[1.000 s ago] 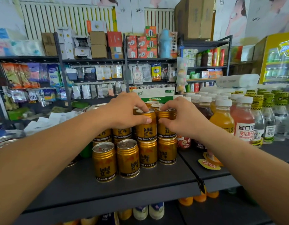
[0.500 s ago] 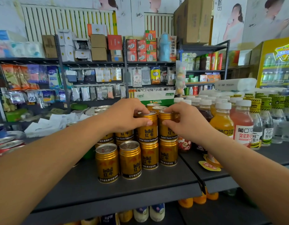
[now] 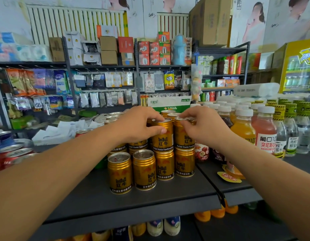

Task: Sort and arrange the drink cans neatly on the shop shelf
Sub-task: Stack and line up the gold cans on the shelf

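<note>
Dark matte metal shelf point(image 3: 102, 197), smooth, flat-fronted. Gold cylindrical cans point(image 3: 120, 173) with dull silver tops stacked two tiers high at centre. Left hand point(image 3: 139, 126) curled around upper can point(image 3: 162, 134), thumb across its front. Right hand point(image 3: 201, 126) pinching rim of neighbouring upper can point(image 3: 183, 136). Plastic juice bottles point(image 3: 264, 129) standing to right.

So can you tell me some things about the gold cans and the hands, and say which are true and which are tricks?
1. The gold Red Bull cans are stacked two high. True.
2. The left hand grips a top can. True.
3. The right hand holds the orange juice bottle. False: its fingers are on a top can's lid.
4. The two front cans have cans on top. False: their lids are bare.
</note>
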A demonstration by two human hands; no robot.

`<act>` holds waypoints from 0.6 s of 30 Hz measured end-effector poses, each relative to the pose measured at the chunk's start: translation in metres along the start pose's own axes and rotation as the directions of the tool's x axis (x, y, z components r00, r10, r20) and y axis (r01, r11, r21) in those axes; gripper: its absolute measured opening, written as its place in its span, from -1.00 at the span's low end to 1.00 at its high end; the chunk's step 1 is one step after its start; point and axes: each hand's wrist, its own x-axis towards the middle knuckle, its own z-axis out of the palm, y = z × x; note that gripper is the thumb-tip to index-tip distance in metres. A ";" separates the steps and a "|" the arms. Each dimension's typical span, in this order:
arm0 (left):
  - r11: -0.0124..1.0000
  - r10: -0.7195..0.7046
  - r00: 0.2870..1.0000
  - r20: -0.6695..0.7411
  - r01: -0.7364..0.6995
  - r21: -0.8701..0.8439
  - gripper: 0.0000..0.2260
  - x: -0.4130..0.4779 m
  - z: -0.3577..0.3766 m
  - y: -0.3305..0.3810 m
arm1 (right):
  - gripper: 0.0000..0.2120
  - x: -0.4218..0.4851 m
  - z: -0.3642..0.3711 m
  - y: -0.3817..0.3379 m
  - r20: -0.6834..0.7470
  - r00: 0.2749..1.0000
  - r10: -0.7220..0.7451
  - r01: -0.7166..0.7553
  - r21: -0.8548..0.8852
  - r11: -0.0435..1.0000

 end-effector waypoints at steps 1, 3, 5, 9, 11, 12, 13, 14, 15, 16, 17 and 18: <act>1.000 -0.008 1.000 -0.015 0.007 -0.015 -0.64 -0.001 0.000 0.000 | -0.79 0.003 -0.002 -0.003 0.029 0.999 0.016 -0.015 -0.009 1.000; 0.999 -0.016 1.000 -0.022 0.015 -0.028 -0.65 -0.003 0.000 0.002 | -0.86 0.007 -0.005 -0.007 0.063 0.997 0.046 -0.044 -0.032 0.999; 1.000 -0.014 1.000 -0.020 0.013 -0.023 -0.65 -0.003 0.001 0.004 | -0.88 0.008 -0.007 -0.009 0.071 0.996 0.059 -0.054 -0.060 0.997; 0.999 -0.030 0.999 -0.037 0.029 -0.034 -0.57 -0.007 -0.001 0.008 | -0.71 0.007 -0.010 -0.015 0.023 0.999 0.038 -0.036 -0.078 0.996; 0.998 -0.048 0.996 -0.074 0.045 -0.042 -0.55 -0.014 -0.011 0.005 | -0.67 0.007 -0.012 -0.027 -0.051 0.999 -0.012 0.009 -0.067 0.998; 0.998 -0.055 0.994 -0.089 0.051 -0.043 -0.56 -0.020 -0.019 0.002 | -0.67 0.008 -0.012 -0.036 -0.078 0.996 -0.048 0.043 -0.065 0.997; 0.997 -0.065 0.993 -0.103 0.060 -0.044 -0.58 -0.028 -0.029 -0.002 | -0.68 0.009 -0.010 -0.047 -0.090 0.992 -0.089 0.083 -0.064 0.994; 0.996 -0.076 0.990 -0.117 0.071 -0.044 -0.60 -0.037 -0.040 -0.008 | -0.70 0.009 -0.007 -0.061 -0.091 0.987 -0.132 0.127 -0.061 0.990; 0.995 -0.094 0.987 -0.133 0.088 -0.048 -0.62 -0.046 -0.051 -0.016 | -0.73 0.010 -0.002 -0.077 -0.085 0.981 -0.177 0.173 -0.048 0.984; 0.992 -0.122 0.982 -0.143 0.115 -0.057 -0.65 -0.057 -0.063 -0.026 | -0.75 0.011 0.004 -0.093 -0.071 0.973 -0.220 0.219 -0.023 0.976; 0.987 -0.154 0.977 -0.147 0.145 -0.067 -0.68 -0.069 -0.075 -0.037 | -0.77 0.012 0.012 -0.110 -0.050 0.965 -0.258 0.259 0.013 0.966; 0.982 -0.184 0.972 -0.147 0.176 -0.069 -0.70 -0.082 -0.086 -0.048 | -0.77 0.014 0.022 -0.127 -0.021 0.957 -0.290 0.291 0.044 0.956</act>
